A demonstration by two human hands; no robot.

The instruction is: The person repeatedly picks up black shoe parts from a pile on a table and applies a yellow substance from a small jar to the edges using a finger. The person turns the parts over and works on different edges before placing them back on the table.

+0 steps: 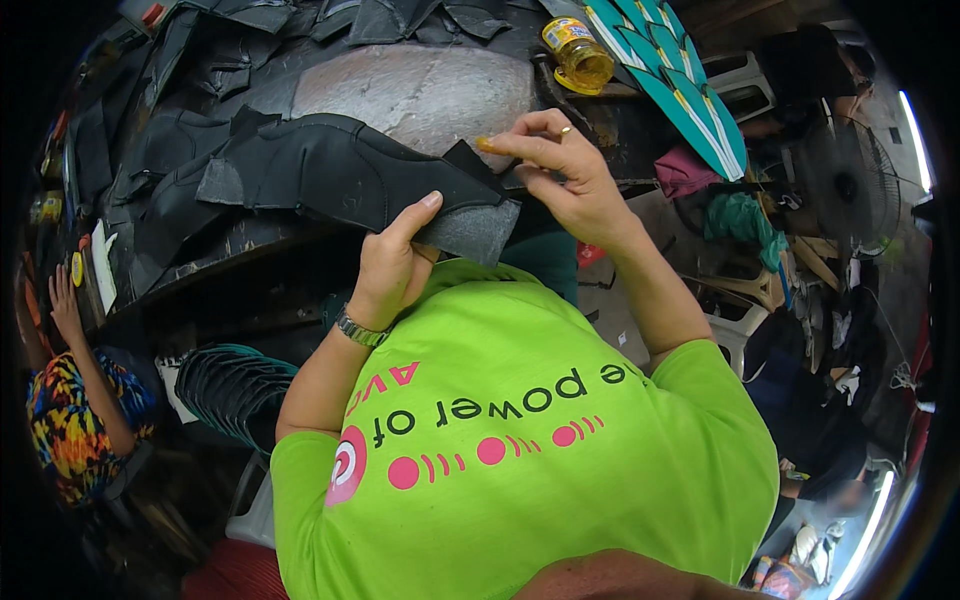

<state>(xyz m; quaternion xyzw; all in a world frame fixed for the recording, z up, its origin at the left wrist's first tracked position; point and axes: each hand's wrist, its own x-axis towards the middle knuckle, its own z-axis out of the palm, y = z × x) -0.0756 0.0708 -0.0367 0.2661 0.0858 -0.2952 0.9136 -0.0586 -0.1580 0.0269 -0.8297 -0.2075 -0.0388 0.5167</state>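
Left hand (388,268): clamped on the near end of the black piece (340,172), my thumb flat on top, fingers hidden beneath. Piece extends left across the bench, in front of the metal plate (425,80). Right hand (580,190): half open, empty, index finger outstretched, thumb apart below it. Amber paste (487,145) on my fingertip, just beside the raised flap (468,163); contact, I cannot tell. Hands apart. Open jar (578,58) lies tipped beyond.

Black and pink lettering, upside down, crosses the lime-green shirt (530,500) beside pink dots and a round pink badge (346,466). Toward the far right of the bench (250,236), a jar (592,68) bears a printed label (567,32).
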